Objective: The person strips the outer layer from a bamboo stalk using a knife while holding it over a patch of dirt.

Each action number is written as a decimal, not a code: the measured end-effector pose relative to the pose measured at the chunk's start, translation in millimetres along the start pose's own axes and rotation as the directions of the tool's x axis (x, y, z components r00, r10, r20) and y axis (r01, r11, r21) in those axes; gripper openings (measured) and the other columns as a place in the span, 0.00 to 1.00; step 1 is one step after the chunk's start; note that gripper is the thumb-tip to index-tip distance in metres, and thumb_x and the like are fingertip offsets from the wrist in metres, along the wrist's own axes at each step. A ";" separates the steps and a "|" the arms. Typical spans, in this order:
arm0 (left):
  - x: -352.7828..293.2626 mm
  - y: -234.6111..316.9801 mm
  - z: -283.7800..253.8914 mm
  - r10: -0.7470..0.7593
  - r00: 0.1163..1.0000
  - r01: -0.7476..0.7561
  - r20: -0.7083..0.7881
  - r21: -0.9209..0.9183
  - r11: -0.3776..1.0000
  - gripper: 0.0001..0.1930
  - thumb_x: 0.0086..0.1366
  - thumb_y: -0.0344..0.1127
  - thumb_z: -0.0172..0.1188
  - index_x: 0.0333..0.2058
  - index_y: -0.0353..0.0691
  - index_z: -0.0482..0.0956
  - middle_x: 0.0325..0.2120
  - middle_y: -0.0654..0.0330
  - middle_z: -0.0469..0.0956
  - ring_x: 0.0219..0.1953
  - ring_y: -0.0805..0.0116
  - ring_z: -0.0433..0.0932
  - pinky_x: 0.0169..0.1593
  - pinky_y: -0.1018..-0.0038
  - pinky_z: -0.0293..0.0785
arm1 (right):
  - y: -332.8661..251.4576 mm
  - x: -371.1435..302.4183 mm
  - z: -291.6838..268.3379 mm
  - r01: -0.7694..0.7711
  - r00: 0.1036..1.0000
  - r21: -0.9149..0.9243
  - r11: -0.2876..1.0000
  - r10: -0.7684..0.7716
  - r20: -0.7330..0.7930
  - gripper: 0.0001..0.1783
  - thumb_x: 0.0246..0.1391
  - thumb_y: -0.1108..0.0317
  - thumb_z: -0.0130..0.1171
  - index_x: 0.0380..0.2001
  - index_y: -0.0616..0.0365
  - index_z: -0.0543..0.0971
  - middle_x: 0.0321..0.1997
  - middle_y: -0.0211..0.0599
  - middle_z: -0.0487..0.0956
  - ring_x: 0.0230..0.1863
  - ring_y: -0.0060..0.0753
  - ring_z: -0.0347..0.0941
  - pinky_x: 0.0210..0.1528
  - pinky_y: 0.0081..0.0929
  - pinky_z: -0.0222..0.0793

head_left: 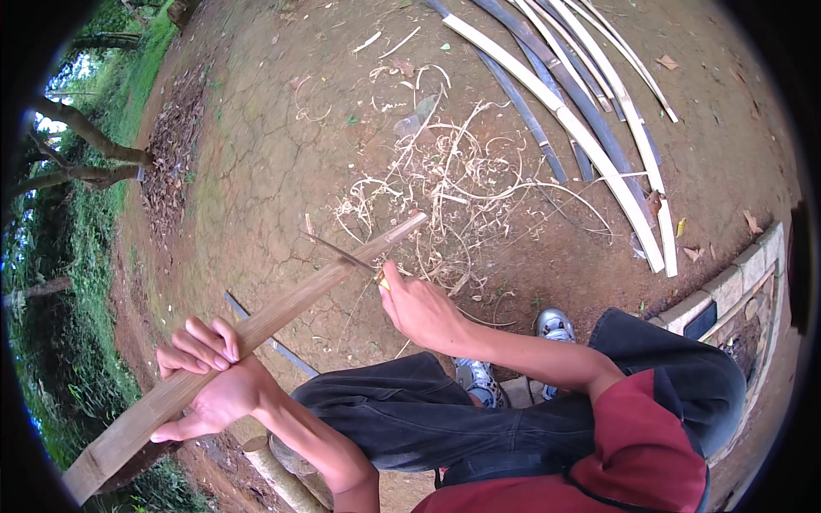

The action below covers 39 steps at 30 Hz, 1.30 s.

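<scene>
A long, flat bamboo strip [295, 306] slants from the lower left up to the middle of the head view. My left hand [209, 385] grips it along its lower half, fingers wrapped over the top edge and thumb beneath. In my right hand [421, 309] is a knife [338, 253], its handle mostly hidden by my fingers. The narrow dark blade lies across the strip near its far end. Curled bamboo shavings [457, 179] are heaped on the ground just beyond that end.
Several long split bamboo strips [590, 141], pale and dark, lie at the far right. A dark strip [278, 342] is under the held one. A low block edging [744, 274] with a phone [701, 321] borders the right. Near my legs rests a cut log [282, 479].
</scene>
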<state>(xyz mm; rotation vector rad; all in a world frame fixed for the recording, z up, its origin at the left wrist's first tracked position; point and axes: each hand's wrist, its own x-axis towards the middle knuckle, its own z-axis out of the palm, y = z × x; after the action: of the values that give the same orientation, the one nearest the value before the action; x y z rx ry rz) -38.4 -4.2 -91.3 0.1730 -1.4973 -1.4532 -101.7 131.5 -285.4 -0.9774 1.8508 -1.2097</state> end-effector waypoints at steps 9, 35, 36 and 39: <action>4.2 -0.4 -4.3 0.013 0.999 -0.011 0.050 -0.027 1.000 0.40 0.52 0.81 0.34 0.17 0.42 0.57 0.11 0.64 0.55 0.14 0.75 0.53 0.14 0.81 0.53 | 53.9 25.4 11.8 -0.124 0.990 0.006 0.992 0.125 -0.058 0.12 0.61 0.74 0.40 0.40 0.77 0.64 0.10 0.36 0.69 0.09 0.37 0.67 0.08 0.30 0.60; -1.7 5.0 -2.8 -0.004 0.999 0.006 0.047 -0.040 0.999 0.41 0.51 0.82 0.34 0.16 0.42 0.56 0.10 0.64 0.54 0.14 0.75 0.53 0.15 0.81 0.51 | -0.4 0.4 -7.6 0.010 1.000 -0.096 0.995 -0.013 -0.026 0.10 0.62 0.70 0.42 0.37 0.70 0.65 0.11 0.42 0.70 0.12 0.37 0.70 0.15 0.36 0.69; -2.3 3.4 -0.9 -0.011 0.999 0.013 0.049 -0.044 0.999 0.41 0.51 0.82 0.34 0.16 0.42 0.56 0.10 0.64 0.54 0.14 0.75 0.53 0.15 0.81 0.51 | 0.6 -0.1 -10.0 -0.001 1.000 -0.096 0.995 0.001 0.005 0.10 0.63 0.70 0.41 0.37 0.70 0.64 0.11 0.42 0.70 0.12 0.38 0.70 0.15 0.36 0.69; -1.1 -3.8 -0.2 -0.027 0.997 0.031 0.067 -0.066 0.997 0.40 0.51 0.81 0.34 0.16 0.42 0.57 0.11 0.64 0.54 0.14 0.75 0.53 0.15 0.81 0.52 | 37.5 9.7 3.8 -0.237 0.971 -0.058 0.970 0.237 -0.011 0.11 0.63 0.70 0.39 0.38 0.70 0.64 0.11 0.44 0.71 0.13 0.41 0.71 0.16 0.36 0.70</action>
<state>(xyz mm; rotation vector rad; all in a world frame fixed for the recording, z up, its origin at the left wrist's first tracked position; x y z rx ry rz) -39.7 -4.6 -95.1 0.1074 -1.5017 -1.5435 -110.8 131.8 -323.2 -0.7587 1.9532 -1.0186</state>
